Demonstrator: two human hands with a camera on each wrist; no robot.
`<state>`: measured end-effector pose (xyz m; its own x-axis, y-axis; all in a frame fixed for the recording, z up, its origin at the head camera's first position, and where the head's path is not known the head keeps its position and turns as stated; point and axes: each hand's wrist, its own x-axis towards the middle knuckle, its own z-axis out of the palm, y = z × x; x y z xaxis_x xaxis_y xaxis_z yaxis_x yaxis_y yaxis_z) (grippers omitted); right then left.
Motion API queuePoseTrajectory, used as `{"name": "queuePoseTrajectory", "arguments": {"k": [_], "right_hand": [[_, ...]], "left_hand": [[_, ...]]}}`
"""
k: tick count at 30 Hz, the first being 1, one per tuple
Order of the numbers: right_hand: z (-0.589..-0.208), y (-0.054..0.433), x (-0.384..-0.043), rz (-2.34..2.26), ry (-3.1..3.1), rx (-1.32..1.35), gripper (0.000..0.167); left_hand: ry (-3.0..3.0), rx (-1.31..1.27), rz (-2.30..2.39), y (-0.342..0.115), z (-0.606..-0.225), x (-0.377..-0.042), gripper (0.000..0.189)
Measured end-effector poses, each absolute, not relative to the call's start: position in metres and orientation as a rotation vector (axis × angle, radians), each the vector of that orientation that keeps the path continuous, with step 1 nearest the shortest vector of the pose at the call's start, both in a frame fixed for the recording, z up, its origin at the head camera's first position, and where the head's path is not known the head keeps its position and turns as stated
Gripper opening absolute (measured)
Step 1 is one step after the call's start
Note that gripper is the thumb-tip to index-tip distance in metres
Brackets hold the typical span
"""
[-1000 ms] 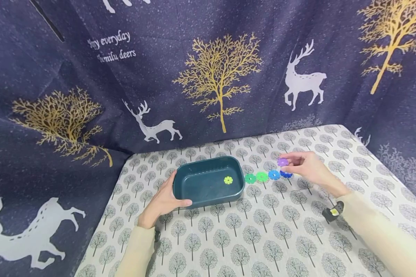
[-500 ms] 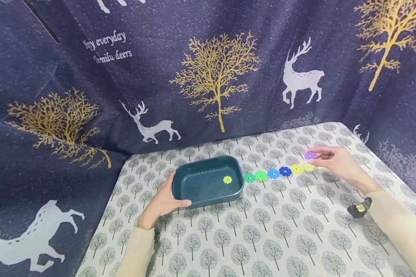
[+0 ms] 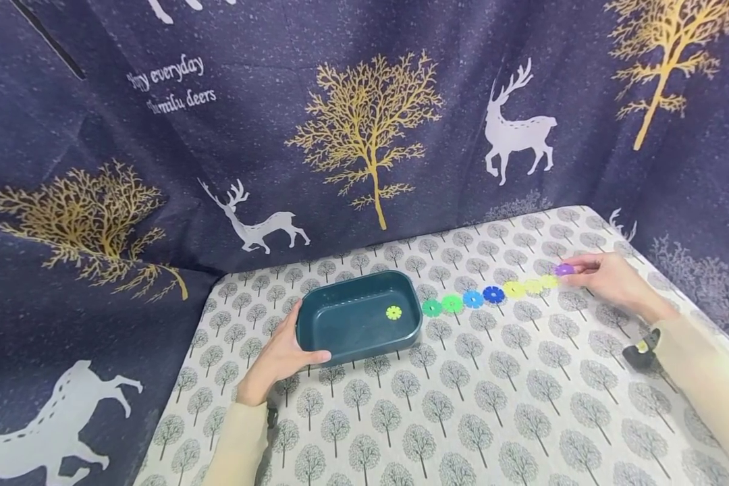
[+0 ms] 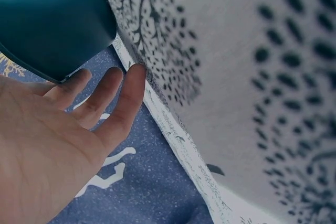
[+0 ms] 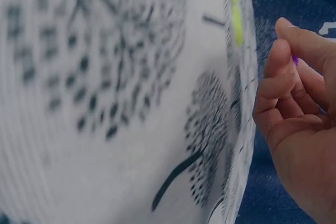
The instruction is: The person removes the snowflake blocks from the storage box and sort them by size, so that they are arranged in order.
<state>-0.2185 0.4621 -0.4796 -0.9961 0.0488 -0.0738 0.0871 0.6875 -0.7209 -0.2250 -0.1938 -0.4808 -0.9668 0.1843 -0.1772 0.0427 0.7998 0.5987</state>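
Note:
A dark teal plastic basin (image 3: 346, 339) stands on the table, and one yellow-green snowflake disc (image 3: 393, 312) lies inside it. My left hand (image 3: 281, 356) holds the basin's near left corner, thumb on the front rim and fingers along the left side. In the left wrist view the fingers (image 4: 113, 98) reach out by the basin's edge. From the basin's right side runs a row of snowflake discs: a dark green disc (image 3: 432, 308), a bright green disc (image 3: 452, 304), a light blue disc (image 3: 473, 299), a dark blue disc (image 3: 494, 294), then yellow discs (image 3: 514, 289). At its far end my right hand (image 3: 613, 280) pinches a purple disc (image 3: 563, 269).
A white tablecloth (image 3: 462, 418) printed with grey trees covers the table. Behind and beside it hangs a dark blue curtain (image 3: 267, 135) with deer and golden trees. The table's right edge runs close beyond my right hand.
My right hand has carried the purple disc rightward, from above the dark blue disc to the row's end, uncovering the yellow discs. My left hand keeps its hold on the basin.

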Motion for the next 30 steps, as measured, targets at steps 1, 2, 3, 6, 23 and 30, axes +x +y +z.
{"name": "queuePoseTrajectory", "arguments": {"k": [1, 2, 3, 6, 23, 30], "right_hand": [[-0.481, 0.463, -0.219, -1.192, 2.856, 0.113, 0.063], [-0.483, 0.465, -0.220, -1.169, 2.870, 0.109, 0.062], [-0.485, 0.466, -0.221, -1.155, 2.873, 0.109, 0.062], [-0.490, 0.470, -0.224, -1.106, 2.878, 0.102, 0.059], [-0.494, 0.469, -0.232, -0.951, 2.923, 0.050, 0.054], [-0.491, 0.469, -0.233, -0.924, 2.924, 0.023, 0.053]], "left_hand": [[2.762, 0.177, 0.917, -0.194, -0.481, -0.225, 0.141], [2.764, 0.182, 0.920, -0.194, -0.481, -0.226, 0.141], [2.765, 0.181, 0.925, -0.194, -0.481, -0.226, 0.140], [2.774, 0.187, 0.915, -0.194, -0.482, -0.226, 0.141], [2.767, 0.210, 0.904, -0.196, -0.483, -0.225, 0.141], [2.768, 0.205, 0.931, -0.195, -0.483, -0.226, 0.140]]}}
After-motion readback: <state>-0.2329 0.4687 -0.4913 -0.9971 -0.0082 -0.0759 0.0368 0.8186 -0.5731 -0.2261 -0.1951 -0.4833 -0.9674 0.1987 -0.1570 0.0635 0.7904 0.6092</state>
